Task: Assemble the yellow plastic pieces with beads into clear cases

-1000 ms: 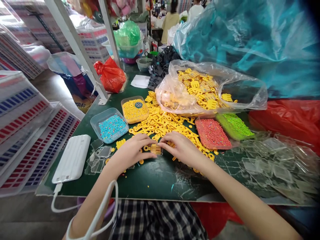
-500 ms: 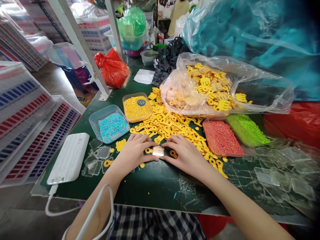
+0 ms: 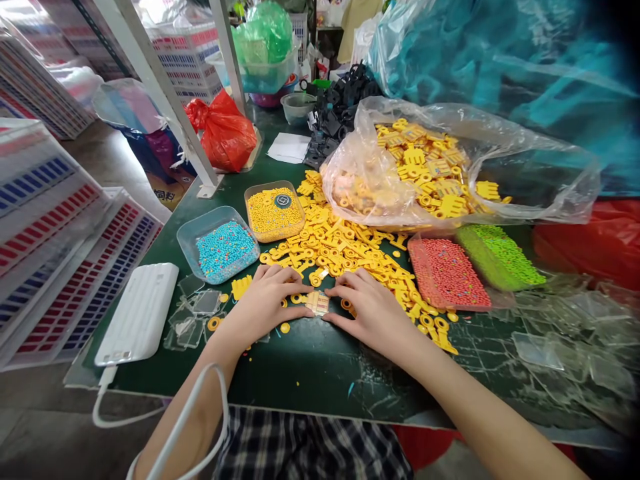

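Observation:
Between my two hands, low over the table, is a small yellow plastic piece with a shiny clear face (image 3: 317, 304). My left hand (image 3: 270, 297) pinches its left edge with thumb and forefinger. From the other side, my right hand (image 3: 369, 305) grips the right edge in the same way. Just beyond my fingers spreads a heap of loose yellow plastic parts (image 3: 345, 243), some with rings. A yellow comb-shaped piece (image 3: 241, 288) lies beside my left hand, near several clear square plates (image 3: 206, 303).
Tubs of blue beads (image 3: 225, 250) and yellow beads (image 3: 275, 212) stand left; red beads (image 3: 450, 272) and green beads (image 3: 503, 259) stand right. A white power bank (image 3: 137, 313) lies at the left edge. Behind are an open bag of yellow parts (image 3: 350, 180) and black parts (image 3: 340, 107).
The piece between my hands has lost its bright glare, so its yellow pattern shows more clearly. My hands stay almost in place around it; the view has shifted slightly.

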`<state>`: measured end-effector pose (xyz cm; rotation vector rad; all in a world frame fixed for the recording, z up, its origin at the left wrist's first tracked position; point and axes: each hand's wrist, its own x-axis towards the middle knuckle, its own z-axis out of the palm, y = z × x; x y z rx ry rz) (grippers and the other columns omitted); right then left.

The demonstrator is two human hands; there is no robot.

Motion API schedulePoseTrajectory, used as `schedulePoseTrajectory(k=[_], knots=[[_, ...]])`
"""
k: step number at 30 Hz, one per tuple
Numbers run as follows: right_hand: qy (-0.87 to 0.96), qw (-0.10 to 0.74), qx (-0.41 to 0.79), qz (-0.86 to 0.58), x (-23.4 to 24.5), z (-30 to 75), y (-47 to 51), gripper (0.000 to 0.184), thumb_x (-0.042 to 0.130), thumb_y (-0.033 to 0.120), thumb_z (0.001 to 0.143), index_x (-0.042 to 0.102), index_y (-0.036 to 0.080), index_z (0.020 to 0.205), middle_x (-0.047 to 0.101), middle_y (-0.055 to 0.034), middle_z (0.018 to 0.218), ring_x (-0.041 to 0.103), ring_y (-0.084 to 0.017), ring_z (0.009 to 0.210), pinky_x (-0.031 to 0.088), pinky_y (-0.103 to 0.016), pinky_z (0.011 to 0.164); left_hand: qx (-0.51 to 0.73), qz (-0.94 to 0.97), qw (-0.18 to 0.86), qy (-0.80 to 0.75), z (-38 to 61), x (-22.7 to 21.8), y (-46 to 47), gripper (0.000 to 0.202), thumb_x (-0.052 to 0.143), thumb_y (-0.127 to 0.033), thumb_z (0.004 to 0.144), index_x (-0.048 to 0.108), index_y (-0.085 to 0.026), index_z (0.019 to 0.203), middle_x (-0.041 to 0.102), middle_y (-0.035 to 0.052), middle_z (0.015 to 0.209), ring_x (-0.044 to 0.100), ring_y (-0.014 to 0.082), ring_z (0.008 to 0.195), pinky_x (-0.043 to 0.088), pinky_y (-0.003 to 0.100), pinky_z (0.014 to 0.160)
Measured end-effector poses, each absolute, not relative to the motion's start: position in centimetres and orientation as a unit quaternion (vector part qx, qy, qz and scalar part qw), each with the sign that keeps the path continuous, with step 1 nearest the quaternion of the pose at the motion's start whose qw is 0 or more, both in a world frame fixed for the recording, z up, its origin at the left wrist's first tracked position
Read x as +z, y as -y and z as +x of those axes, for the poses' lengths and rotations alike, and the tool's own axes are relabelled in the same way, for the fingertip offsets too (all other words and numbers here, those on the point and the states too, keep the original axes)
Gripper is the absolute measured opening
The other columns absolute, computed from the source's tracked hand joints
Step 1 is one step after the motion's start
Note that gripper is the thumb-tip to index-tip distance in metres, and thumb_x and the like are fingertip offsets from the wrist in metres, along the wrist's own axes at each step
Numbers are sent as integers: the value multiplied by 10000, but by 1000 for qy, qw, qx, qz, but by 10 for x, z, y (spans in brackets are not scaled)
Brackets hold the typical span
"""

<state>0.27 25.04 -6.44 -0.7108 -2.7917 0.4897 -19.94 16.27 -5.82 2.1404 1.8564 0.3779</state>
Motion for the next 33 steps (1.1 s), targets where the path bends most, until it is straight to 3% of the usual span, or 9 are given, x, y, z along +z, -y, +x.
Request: schedulePoseTrajectory(k=[7, 11, 17, 22, 25, 28, 31, 33], knots=[[929, 51, 194, -311, -54, -6, -247, 241, 760, 354, 774, 726, 221, 972, 620, -71, 893, 530, -268, 959, 459, -395, 788, 119, 761, 137, -622, -201, -59, -172, 364, 680, -544, 795, 728, -247, 1000, 676, 17, 955, 548, 211, 931, 318, 371, 879], [927, 41, 202, -313, -46, -9, -243, 216, 759, 306, 779, 678, 190, 941, 630, -61, 904, 535, -246, 965, 449, -361, 789, 142, 771, 144, -603, -207, -68, -176, 385, 715, -523, 773, 713, -258, 1053, 684, 24, 1028, 565, 216, 963, 331, 363, 873], [895, 118, 287, -321, -50, -5, -225, 182, 643, 227, 849, 521, 191, 979, 615, -57, 1016, 546, -201, 975, 442, -339, 832, 207, 798, 85, -559, -203, -67, -172, 377, 754, -479, 752, 716, -224, 1027, 689, 43, 980, 586, 221, 943, 402, 363, 864], [826, 197, 427, -311, -51, 11, -225, 177, 501, 336, 920, 468, 214, 1044, 614, 4, 833, 568, -148, 707, 448, -273, 631, 278, 811, -9, -515, -196, -62, -162, 492, 712, -533, 767, 660, -210, 1134, 690, 64, 1046, 597, 224, 972, 440, 367, 884], [843, 220, 369, -324, -25, 28, -262, 218, 486, 385, 909, 521, 209, 1032, 645, -15, 810, 580, -151, 660, 437, -268, 580, 290, 797, -46, -528, -198, -62, -160, 614, 663, -569, 789, 570, -169, 1245, 673, 103, 1121, 592, 241, 1034, 455, 389, 915], [845, 279, 211, -405, 16, 35, -325, 237, 508, 353, 893, 569, 168, 1029, 679, -89, 853, 604, -178, 700, 458, -309, 643, 307, 770, -78, -553, -204, -62, -158, 466, 597, -500, 877, 572, -174, 1209, 672, 98, 1101, 595, 237, 1047, 462, 388, 916], [835, 315, 133, -432, 50, 23, -374, 341, 514, 337, 899, 555, 121, 1160, 607, -215, 1185, 578, -275, 1047, 423, -412, 867, 320, 742, -101, -581, -210, -63, -153, 311, 539, -411, 940, 598, -190, 1152, 671, 84, 1079, 599, 228, 1015, 463, 389, 899], [844, 316, 85, -426, 57, 9, -380, 393, 538, 330, 889, 537, 113, 1217, 529, -230, 1310, 470, -328, 1219, 341, -473, 985, 321, 726, -111, -598, -213, -63, -150, 245, 502, -343, 965, 612, -192, 1123, 669, 80, 1066, 598, 223, 993, 464, 387, 880]])
